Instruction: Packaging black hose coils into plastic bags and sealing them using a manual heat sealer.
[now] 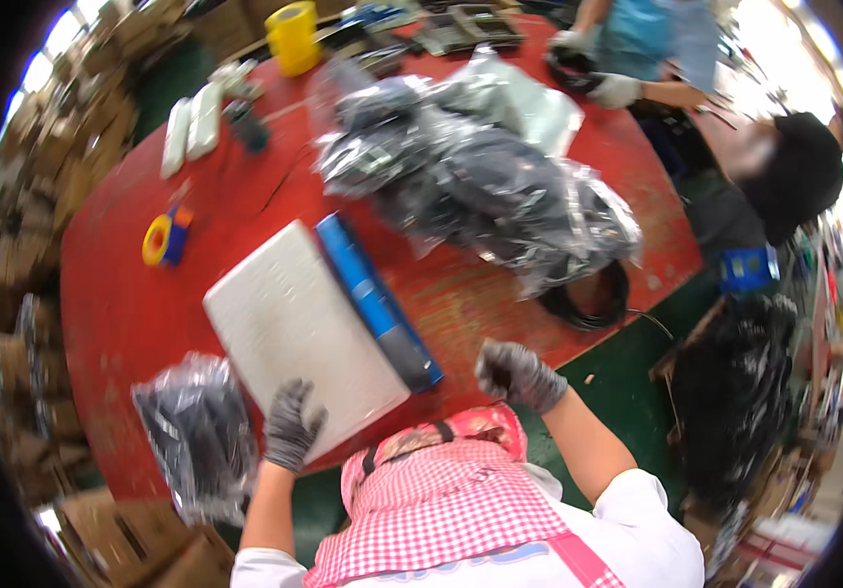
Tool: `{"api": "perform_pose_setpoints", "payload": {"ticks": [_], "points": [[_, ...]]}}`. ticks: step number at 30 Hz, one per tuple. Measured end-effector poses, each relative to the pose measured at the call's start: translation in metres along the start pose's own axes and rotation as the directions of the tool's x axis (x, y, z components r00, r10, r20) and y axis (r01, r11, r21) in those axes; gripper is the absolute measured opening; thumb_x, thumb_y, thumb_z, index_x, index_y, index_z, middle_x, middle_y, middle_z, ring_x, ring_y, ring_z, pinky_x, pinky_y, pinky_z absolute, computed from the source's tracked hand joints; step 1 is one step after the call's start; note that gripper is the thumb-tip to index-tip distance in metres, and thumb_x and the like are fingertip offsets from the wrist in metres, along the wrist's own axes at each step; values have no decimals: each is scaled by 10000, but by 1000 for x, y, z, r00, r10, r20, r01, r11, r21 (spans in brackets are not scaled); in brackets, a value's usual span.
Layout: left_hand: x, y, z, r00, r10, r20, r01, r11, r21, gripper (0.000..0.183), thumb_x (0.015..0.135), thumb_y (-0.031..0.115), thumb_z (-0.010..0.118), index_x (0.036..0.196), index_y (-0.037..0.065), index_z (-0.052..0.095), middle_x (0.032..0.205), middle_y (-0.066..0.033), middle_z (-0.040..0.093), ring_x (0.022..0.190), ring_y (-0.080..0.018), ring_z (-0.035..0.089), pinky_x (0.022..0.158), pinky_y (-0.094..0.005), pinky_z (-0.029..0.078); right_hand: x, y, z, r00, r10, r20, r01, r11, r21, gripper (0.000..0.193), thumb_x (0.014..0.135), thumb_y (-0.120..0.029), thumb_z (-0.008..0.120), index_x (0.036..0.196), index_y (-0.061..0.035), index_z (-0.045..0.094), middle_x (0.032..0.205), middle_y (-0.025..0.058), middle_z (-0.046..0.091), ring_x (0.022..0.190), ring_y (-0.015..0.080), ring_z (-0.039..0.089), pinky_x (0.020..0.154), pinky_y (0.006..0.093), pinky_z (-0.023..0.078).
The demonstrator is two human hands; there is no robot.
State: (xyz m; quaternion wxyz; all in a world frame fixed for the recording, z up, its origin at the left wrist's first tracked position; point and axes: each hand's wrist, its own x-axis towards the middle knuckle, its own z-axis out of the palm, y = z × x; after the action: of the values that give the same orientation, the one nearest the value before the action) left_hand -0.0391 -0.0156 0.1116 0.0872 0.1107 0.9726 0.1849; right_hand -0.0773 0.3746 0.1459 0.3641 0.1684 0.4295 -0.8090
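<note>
My left hand (291,428), in a grey glove, rests with fingers apart at the near edge of a white flat slab (306,328) that looks like foam. My right hand (524,375), gloved alike, is raised off the table's near edge with fingers curled closed; what they hold, if anything, I cannot make out. Along the slab's right side lies a long narrow blue box (379,302). A clear plastic bag with something black inside (198,436) lies left of my left hand.
Bagged black goods (485,171) heap on the red table (137,323), with a black cable coil (593,304) beside them. A tape roll (162,241) sits left, a yellow roll (293,39) at the back. Across the table, a co-worker's gloved hands (614,90) hold something black.
</note>
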Motion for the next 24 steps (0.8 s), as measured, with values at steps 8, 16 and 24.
{"api": "perform_pose_setpoints", "payload": {"ticks": [8,16,24], "points": [[5,46,120,944,-71,322,44,995,90,729,662,425,633,1278,134,375,1350,-216,275,1262,-361,246,1006,-481,232,5,-85,-157,856,-50,-515,307,849,430,495,805,-529,500,844,-41,575,723,89,625,622,196,621,476,283,523],[26,47,95,937,-182,299,231,963,-138,481,723,309,643,1136,95,521,1180,-147,503,1095,-316,467,914,-396,382,105,-133,-237,536,-523,-663,364,851,-378,363,840,-430,489,875,-76,566,698,73,601,583,148,559,417,259,420],[40,51,66,836,-518,179,302,162,-940,223,851,196,557,1018,51,589,1001,-121,612,921,-234,586,824,-364,461,67,-203,95,221,-812,540,805,-160,-571,81,806,-136,522,836,-62,526,807,71,543,541,128,493,471,285,392]]}}
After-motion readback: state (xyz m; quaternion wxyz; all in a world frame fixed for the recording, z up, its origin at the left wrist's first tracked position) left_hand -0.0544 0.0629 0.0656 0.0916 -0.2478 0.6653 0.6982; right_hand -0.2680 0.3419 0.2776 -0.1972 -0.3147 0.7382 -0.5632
